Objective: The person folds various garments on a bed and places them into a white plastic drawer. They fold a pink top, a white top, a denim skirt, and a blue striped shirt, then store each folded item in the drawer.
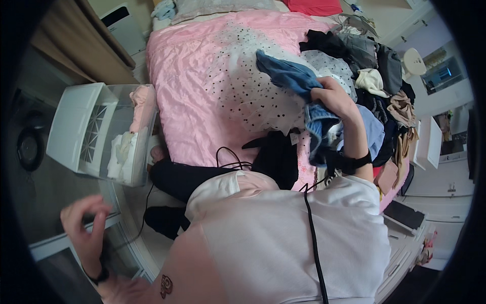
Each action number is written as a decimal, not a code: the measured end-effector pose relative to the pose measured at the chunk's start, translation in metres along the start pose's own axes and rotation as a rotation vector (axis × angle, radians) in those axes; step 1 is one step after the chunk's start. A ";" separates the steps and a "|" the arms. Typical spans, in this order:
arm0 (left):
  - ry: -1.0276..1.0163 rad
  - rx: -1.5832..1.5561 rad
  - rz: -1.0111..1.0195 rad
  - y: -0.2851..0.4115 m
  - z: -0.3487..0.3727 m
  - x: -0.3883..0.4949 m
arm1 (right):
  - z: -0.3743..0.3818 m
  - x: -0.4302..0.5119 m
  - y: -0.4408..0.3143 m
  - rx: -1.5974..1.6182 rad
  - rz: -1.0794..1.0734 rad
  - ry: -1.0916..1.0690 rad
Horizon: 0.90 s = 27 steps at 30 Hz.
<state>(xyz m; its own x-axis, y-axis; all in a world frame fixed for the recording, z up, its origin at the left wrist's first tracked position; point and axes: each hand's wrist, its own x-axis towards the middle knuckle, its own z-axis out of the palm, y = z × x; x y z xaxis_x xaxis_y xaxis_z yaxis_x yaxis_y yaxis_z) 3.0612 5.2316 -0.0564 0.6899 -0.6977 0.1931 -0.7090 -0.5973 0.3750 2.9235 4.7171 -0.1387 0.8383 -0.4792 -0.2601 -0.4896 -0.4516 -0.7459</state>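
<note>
My right hand [331, 97] grips a blue denim garment [290, 72] at the right of the view, above the bed. Under and behind the denim, a white tulle garment with black dots [252, 81] spreads over the pink satin bedspread [186, 91]. My left hand [88, 218] is raised at the lower left, slightly blurred, with fingers curved and apart and nothing visible in it. A black garment [279, 161] with a tag lies by my lap. To the right is a heap of clothes, with a white cloth [370, 81] and a light blue garment [367, 129] among them.
A clear plastic storage box [150, 133] with folded pink and white clothes stands left of the bed, its white front panel [74, 127] facing left. Black cables [313, 243] run over my shirt and beside my legs. A brown curtain [81, 41] hangs at the upper left.
</note>
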 end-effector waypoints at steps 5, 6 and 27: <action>0.043 -0.344 0.311 0.059 0.065 0.068 | 0.071 -0.025 -0.067 0.477 -0.361 -0.540; 0.081 -0.176 0.515 0.072 0.079 0.075 | 0.086 -0.032 -0.075 0.536 -0.406 -0.673; -0.059 -1.249 -0.001 0.030 0.005 0.142 | 0.051 -0.003 -0.070 0.650 -0.821 0.112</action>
<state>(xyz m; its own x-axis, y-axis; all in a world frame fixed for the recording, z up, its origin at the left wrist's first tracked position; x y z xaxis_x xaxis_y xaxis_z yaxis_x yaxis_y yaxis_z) 3.1374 5.1131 -0.0220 0.6600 -0.7332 0.1637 -0.0629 0.1632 0.9846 2.9676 4.7886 -0.1172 0.8112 -0.2911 0.5072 0.4689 -0.1946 -0.8615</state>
